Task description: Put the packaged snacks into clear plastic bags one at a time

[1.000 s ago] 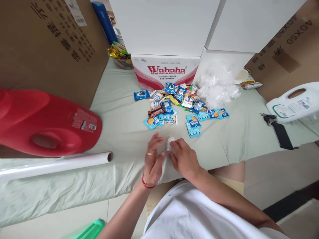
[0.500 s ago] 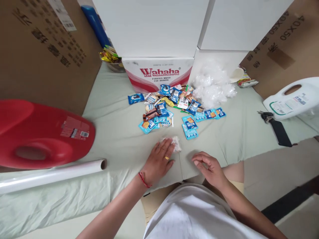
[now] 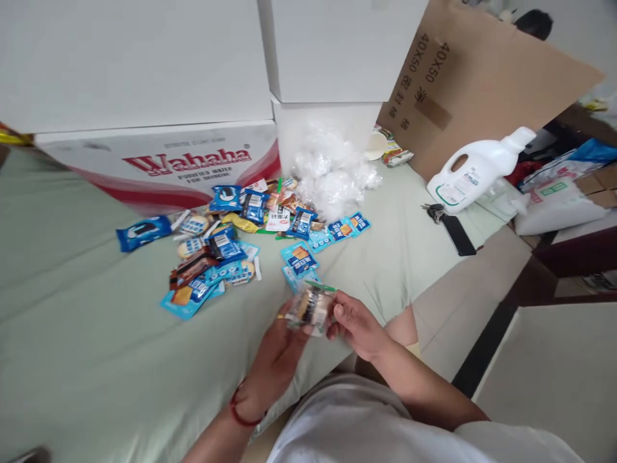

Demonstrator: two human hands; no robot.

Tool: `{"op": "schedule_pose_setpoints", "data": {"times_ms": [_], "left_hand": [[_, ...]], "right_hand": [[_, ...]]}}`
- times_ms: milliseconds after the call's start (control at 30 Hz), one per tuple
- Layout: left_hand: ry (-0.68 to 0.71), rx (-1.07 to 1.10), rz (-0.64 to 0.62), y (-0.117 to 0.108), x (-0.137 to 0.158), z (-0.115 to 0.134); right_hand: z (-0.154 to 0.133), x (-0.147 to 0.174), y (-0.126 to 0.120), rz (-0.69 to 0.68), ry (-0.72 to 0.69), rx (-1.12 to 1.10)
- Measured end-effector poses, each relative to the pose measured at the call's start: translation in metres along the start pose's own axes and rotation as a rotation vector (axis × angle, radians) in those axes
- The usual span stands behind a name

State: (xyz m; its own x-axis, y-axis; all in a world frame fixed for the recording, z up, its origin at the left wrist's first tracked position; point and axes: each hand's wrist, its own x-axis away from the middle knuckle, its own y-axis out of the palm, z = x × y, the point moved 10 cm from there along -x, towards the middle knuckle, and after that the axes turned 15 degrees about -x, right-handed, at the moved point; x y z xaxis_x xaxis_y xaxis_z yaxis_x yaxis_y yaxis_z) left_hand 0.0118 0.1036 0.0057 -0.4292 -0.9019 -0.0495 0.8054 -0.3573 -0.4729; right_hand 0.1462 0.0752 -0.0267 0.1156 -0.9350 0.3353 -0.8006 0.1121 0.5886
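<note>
A small clear plastic packet (image 3: 311, 310) with pale and dark snack contents and a green strip along its top is held up between my two hands. My left hand (image 3: 277, 350), with a red string bracelet on the wrist, grips its left side and lower edge. The thumb and fingers of my right hand (image 3: 359, 328) pinch the right end. Just beyond the packet lie light-blue biscuit packets (image 3: 299, 258), partly covered by it. Farther left, a pile of wrapped snacks (image 3: 219, 247) in blue, brown and clear wrappers spreads over the pale green cloth (image 3: 96, 347).
Behind the snacks stands a red-and-white Wahaha carton (image 3: 187, 161) under white boxes. A heap of clear plastic bags (image 3: 330, 170) sits to its right. Keys (image 3: 435, 212) with a black holder (image 3: 457, 235) and a white jug (image 3: 475, 170) lie near the table's right edge.
My view has swung to the right. The packet under my flat left hand has been lifted off the cloth and turned up. My right hand, empty before, now grips it too.
</note>
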Motion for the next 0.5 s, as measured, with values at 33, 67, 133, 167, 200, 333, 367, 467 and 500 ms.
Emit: {"op": "schedule_pose_setpoints", "data": {"times_ms": [33,67,133,167,200,333,367,467,500], "left_hand": [[0.017,0.054,-0.047,0.016,-0.008,0.006],[0.019,0.101,-0.087,0.029,-0.017,0.009],[0.003,0.189,-0.153,0.053,-0.035,0.01],[-0.004,0.222,-0.172,0.063,-0.044,0.01],[-0.008,0.232,-0.168,0.07,-0.054,0.011],[0.014,0.047,0.013,0.093,-0.08,0.015],[0.044,-0.014,0.038,0.103,-0.082,0.019],[0.198,-0.168,-0.063,0.15,-0.079,0.034],[0.251,-0.235,-0.13,0.167,-0.074,0.036]], "right_hand": [[-0.008,0.001,-0.006,0.03,-0.004,-0.023],[-0.017,0.003,-0.015,0.069,-0.018,-0.035],[-0.037,0.008,-0.033,0.148,-0.062,-0.037],[-0.047,0.009,-0.042,0.18,-0.082,-0.029],[-0.059,0.009,-0.053,0.21,-0.104,-0.012],[-0.134,-0.02,-0.121,0.419,-0.269,0.108],[-0.16,-0.034,-0.145,0.493,-0.326,0.134],[-0.238,-0.082,-0.228,0.792,-0.426,0.169],[-0.262,-0.102,-0.25,0.839,-0.439,0.181]]}}
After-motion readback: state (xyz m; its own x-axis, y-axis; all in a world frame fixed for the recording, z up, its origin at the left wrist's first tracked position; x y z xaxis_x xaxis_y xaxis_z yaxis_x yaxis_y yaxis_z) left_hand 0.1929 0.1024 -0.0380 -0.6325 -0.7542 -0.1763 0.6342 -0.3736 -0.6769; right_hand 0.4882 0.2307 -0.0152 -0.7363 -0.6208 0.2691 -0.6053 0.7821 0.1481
